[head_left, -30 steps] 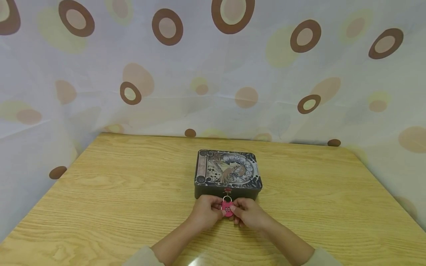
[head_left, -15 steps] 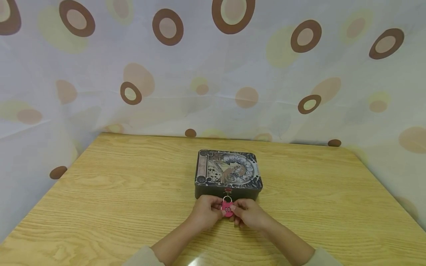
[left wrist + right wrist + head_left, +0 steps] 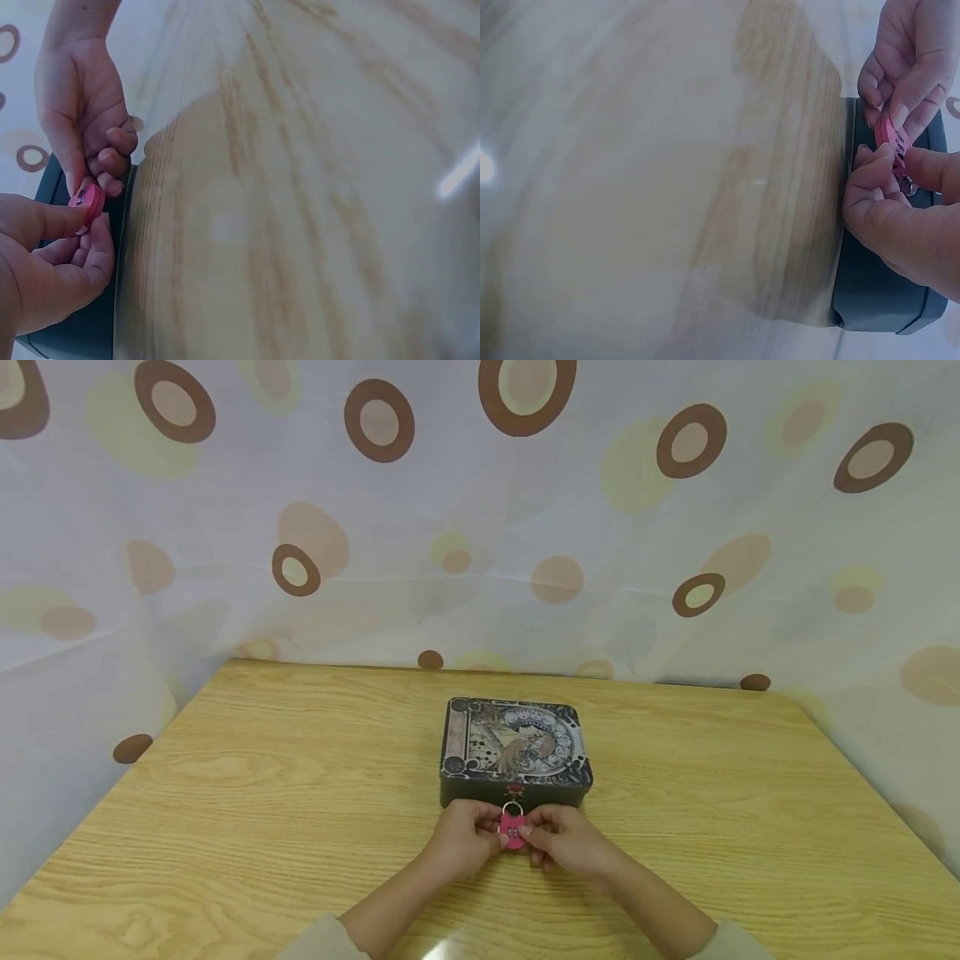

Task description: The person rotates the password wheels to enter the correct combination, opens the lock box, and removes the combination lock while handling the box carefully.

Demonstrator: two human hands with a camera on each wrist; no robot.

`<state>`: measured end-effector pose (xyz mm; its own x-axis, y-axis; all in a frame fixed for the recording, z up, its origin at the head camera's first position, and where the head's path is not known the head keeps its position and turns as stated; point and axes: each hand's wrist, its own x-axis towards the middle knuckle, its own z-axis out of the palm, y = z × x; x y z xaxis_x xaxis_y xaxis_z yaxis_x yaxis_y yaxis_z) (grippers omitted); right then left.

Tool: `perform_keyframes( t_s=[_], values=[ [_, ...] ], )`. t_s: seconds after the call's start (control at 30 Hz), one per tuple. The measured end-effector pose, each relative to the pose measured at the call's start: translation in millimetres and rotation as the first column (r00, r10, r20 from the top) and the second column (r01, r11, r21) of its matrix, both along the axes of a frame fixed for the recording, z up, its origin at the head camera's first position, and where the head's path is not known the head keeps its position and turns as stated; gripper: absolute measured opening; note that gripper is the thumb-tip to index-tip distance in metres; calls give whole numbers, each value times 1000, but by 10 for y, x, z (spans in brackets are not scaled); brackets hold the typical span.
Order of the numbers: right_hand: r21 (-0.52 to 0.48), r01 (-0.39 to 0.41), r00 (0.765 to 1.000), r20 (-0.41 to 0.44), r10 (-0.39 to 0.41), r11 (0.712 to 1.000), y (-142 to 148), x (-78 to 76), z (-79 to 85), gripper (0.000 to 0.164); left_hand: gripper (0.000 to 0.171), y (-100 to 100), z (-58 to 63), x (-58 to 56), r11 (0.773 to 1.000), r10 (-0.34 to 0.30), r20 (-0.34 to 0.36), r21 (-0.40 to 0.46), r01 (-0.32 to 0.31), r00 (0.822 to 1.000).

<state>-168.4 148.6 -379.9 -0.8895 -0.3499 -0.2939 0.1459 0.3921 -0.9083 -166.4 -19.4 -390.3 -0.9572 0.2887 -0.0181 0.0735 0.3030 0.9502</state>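
Observation:
A pink combination padlock (image 3: 512,832) with a silver shackle hangs at the front of a dark decorated tin box (image 3: 517,743), by the box's small red clasp (image 3: 515,789). My left hand (image 3: 461,841) pinches the padlock's left side between thumb and fingers. From the other side my right hand (image 3: 576,843) holds it too, its thumb at the number dials. Both hands meet close around the pink padlock (image 3: 88,198) in the left wrist view. The right wrist view has the padlock (image 3: 892,141) between the fingertips, with part of the shackle near the box front.
The box stands on a light wood-grain table (image 3: 300,793). Behind the table hangs a pale curtain (image 3: 420,527) with brown and beige ovals. Light sleeves (image 3: 326,939) show at the bottom edge, beside a bright reflection on the tabletop.
My right hand has shifted slightly, its thumb and lower fingers moving a little at the dials. The left hand, padlock and box stay practically in place.

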Motion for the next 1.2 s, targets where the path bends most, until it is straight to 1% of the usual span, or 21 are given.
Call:
perform_keyframes(
  t_s=[0.37, 0.6, 0.77, 1.0, 1.2],
  values=[
    [-35, -23, 1000, -14, 23, 999, 5, -12, -19, 20, 23, -3, 17, 3, 1000, 4, 8, 7, -4, 1000],
    [-24, -30, 1000, -11, 29, 999, 2, -11, -19, 19, 23, 1, 16, 4, 1000, 3, -4, -2, -3, 1000],
    [-7, -32, 999, -9, 32, 999, -2, -9, -14, 18, 22, 12, 14, 6, 1000, 6, 1, -15, -6, 1000],
    [20, -34, 999, -23, 35, 999, -8, -9, -15, 20, 22, 7, 24, 4, 1000, 3, -5, -12, -3, 1000],
    [4, -36, 999, -20, 36, 999, -11, -21, -22, 21, 21, 3, 20, 4, 1000, -6, -28, -11, 6, 1000]
  ],
)
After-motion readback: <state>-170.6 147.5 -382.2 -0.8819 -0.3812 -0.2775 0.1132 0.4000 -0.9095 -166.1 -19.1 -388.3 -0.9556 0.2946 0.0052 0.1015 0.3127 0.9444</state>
